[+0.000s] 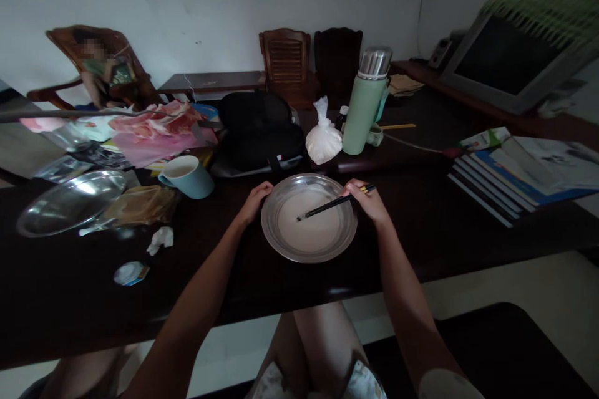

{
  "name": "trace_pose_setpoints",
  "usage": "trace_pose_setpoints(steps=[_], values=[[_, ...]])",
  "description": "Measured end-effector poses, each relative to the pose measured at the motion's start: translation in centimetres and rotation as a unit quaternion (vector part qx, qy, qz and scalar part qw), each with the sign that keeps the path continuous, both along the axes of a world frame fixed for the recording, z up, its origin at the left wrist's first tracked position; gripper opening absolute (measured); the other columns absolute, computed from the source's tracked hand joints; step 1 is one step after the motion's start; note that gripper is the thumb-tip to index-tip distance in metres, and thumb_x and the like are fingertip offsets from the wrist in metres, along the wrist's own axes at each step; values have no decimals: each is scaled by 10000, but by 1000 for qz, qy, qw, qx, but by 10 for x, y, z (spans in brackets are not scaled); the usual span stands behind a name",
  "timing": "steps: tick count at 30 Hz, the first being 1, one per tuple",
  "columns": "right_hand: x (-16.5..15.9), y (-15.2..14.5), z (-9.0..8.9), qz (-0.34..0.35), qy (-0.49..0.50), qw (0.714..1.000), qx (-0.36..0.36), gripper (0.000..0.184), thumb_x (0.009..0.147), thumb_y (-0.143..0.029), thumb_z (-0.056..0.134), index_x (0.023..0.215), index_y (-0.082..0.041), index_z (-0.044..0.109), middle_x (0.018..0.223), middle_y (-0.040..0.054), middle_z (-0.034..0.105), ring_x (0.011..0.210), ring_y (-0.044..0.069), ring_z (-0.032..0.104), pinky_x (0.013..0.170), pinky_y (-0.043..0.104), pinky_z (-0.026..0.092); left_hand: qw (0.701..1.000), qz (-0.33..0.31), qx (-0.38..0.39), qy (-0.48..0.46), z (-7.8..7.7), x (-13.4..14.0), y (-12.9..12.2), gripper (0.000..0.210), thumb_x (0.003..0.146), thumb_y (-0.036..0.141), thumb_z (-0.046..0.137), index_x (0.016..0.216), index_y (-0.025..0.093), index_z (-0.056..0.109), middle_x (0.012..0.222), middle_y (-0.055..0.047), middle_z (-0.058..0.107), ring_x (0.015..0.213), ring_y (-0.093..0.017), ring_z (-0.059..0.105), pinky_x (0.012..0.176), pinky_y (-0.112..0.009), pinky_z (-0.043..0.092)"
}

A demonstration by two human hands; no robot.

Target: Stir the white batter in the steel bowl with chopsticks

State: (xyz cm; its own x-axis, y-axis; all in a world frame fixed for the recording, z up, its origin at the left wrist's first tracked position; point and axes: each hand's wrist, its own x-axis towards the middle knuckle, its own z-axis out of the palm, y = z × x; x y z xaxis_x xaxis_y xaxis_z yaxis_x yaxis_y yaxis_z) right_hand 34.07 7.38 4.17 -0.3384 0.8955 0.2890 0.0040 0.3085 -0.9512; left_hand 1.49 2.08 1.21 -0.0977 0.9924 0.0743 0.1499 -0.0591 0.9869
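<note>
Dark tabletop (pixel 70 287): left hand (pixel 253 199) gripped plate (pixel 309 249) rim, right hand (pixel 369 199) clamped chopsticks (pixel 334 204) in batter (pixel 311 230); shallow rim, brisk stirring could slop it over.

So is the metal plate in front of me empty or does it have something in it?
Not empty: the metal plate holds a pale whitish layer across its bottom, with the chopsticks' tips in it.

A home living room — wooden chairs (pixel 286 61), television (pixel 508 59), cluttered table (pixel 449 224).
</note>
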Motion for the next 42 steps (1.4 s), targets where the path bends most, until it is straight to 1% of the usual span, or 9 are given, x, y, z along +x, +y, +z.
trace_pose_setpoints(steps=[5, 9, 11, 16, 21, 27, 32, 38, 42], values=[[7, 5, -3, -83, 79, 993, 6, 488, 835, -604, 649, 524, -228, 628, 574, 11, 653, 603, 170, 619, 669, 315, 486, 1000, -6, -1, 8, 0, -1, 1, 280, 709, 468, 563, 678, 192, 531, 646, 26, 474, 639, -145, 419, 598, -269, 349], [4, 2, -3, -9, 42, 999, -7, 485, 811, -635, 665, 550, -226, 669, 579, 15, 659, 615, 181, 634, 679, 324, 493, 1000, 1, 1, 4, -1, -1, 1, 270, 714, 454, 567, 676, 189, 534, 645, 26, 475, 636, -143, 418, 603, -268, 350], [0, 1, -1, 0, 21, 1000, 0, 477, 787, -659, 677, 585, -228, 698, 618, 22, 686, 658, 193, 657, 705, 331, 499, 1000, 2, -2, -7, -1, -1, 1, 257, 717, 437, 576, 677, 187, 533, 641, 28, 475, 631, -141, 420, 609, -265, 354], [2, 3, -1, -105, 70, 992, 2, 510, 830, -646, 630, 531, -233, 626, 567, 21, 657, 590, 180, 614, 662, 332, 489, 1000, -1, -9, -13, -1, 0, 1, 226, 743, 403, 566, 685, 187, 537, 648, 25, 471, 633, -145, 424, 617, -265, 353], [0, 2, -5, -17, 36, 999, 3, 467, 813, -630, 662, 578, -227, 666, 610, 27, 682, 648, 194, 649, 703, 333, 501, 1000, 4, -9, -12, -1, 0, 1, 226, 737, 403, 561, 679, 186, 536, 649, 25, 474, 630, -143, 421, 603, -262, 342], [2, 7, -8, -102, 65, 993, 6, 506, 838, -652, 607, 556, -232, 625, 581, 22, 670, 601, 180, 632, 663, 320, 501, 1000, -4, 4, 6, 0, 0, 0, 226, 750, 398, 547, 674, 185, 547, 646, 24, 482, 639, -145, 424, 607, -263, 367], [0, 5, -6, -37, 32, 999, 9, 489, 804, -662, 648, 577, -230, 664, 614, 28, 693, 634, 194, 653, 679, 330, 518, 1000, -8, 11, 23, -2, -1, 1, 258, 770, 432, 524, 679, 191, 535, 660, 21, 486, 655, -151, 443, 626, -271, 386], [4, 8, -8, -101, 79, 992, 4, 512, 815, -662, 636, 532, -235, 621, 562, 10, 658, 602, 176, 633, 672, 318, 510, 1000, -4, 4, 26, -2, 0, 1, 269, 746, 456, 527, 686, 194, 525, 660, 24, 489, 659, -149, 441, 624, -271, 375], [1, 5, -7, -32, 34, 999, -1, 493, 797, -668, 656, 567, -232, 665, 598, 19, 687, 617, 183, 641, 669, 322, 514, 1000, -4, 2, 22, -2, 0, 1, 289, 729, 482, 531, 687, 196, 523, 661, 23, 481, 655, -149, 422, 609, -269, 350]])
